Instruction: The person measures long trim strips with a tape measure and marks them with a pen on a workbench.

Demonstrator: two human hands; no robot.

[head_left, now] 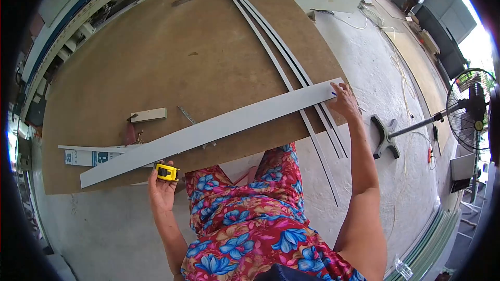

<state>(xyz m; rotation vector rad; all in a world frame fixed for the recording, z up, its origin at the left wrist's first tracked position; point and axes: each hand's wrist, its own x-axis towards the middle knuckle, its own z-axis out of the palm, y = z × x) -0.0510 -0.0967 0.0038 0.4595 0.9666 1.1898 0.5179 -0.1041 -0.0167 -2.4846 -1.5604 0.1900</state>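
Note:
A long white board [219, 127] lies slantwise across the brown table [140, 67], on top of several thin white strips [276, 62]. My right hand [346, 103] is closed at the board's right end, its fingers over the top face. A small blue thing, perhaps a pen, shows at those fingertips; most of it is hidden. In my left hand [162, 193], below the board's left part, is a yellow tape measure [167, 173] with a black middle. No pulled-out blade can be made out.
Near the board's left part are a wood block [149, 115], a metal ruler [186, 115] and a printed white panel [78, 157]. The thin strips overhang the table's near edge. A standing fan [471, 106] and loose cables are at the right. Someone [413, 0] is far back.

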